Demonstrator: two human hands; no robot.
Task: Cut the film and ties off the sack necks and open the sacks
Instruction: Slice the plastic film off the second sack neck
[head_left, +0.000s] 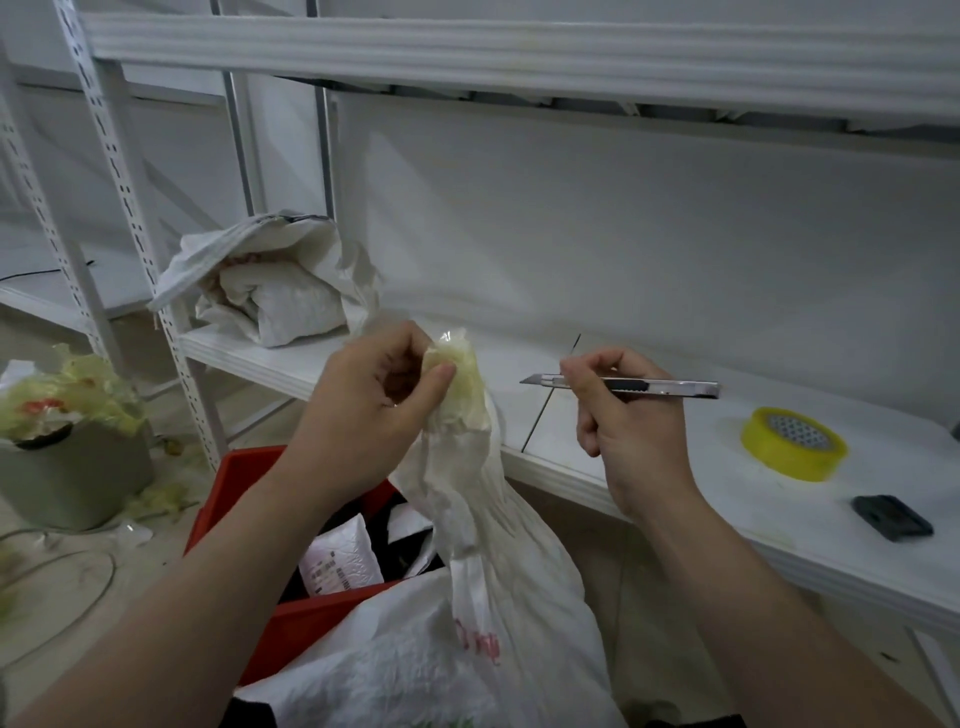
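Note:
A white woven sack (467, 597) stands low in the middle, its neck twisted upward and wrapped in yellowish film (460, 387). My left hand (371, 405) grips the top of that wrapped neck, thumb pressed on the film. To the right, my right hand (618, 415) holds a slim silver utility knife (623, 385), blade out and pointing left toward the neck, a short gap away from it. A second white sack (275, 280) lies open on the shelf behind.
A white shelf board (675, 467) runs across the right, carrying a roll of yellow tape (792, 441) and a small dark object (892, 517). A red crate (249, 530) with parcels sits behind the sack. A grey bin (72, 467) stuffed with yellowish film scraps stands at left.

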